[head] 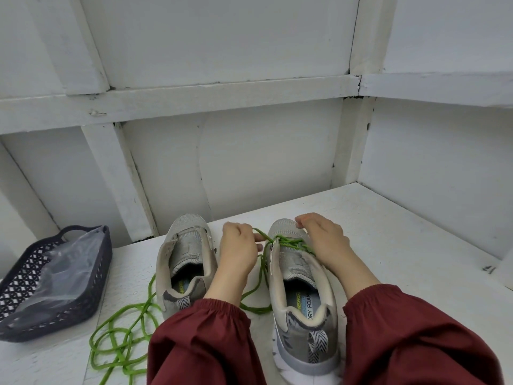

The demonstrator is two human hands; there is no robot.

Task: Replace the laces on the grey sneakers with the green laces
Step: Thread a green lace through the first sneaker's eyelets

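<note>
Two grey sneakers stand side by side on the white surface, toes pointing away from me. The left sneaker (184,259) has no lace in it. The right sneaker (298,276) carries a green lace (288,242) threaded across its front eyelets. My left hand (238,248) pinches one strand of that lace just left of the shoe. My right hand (322,237) rests on the shoe's toe end with curled fingers; whether it holds a strand I cannot tell. The lace's slack loops down between the shoes. A second green lace (119,337) lies in loose coils at the lower left.
A dark perforated basket (16,323) lined with clear plastic sits at the left edge of the surface. White panelled walls close in behind and to the right. My dark red sleeves fill the lower part of the view.
</note>
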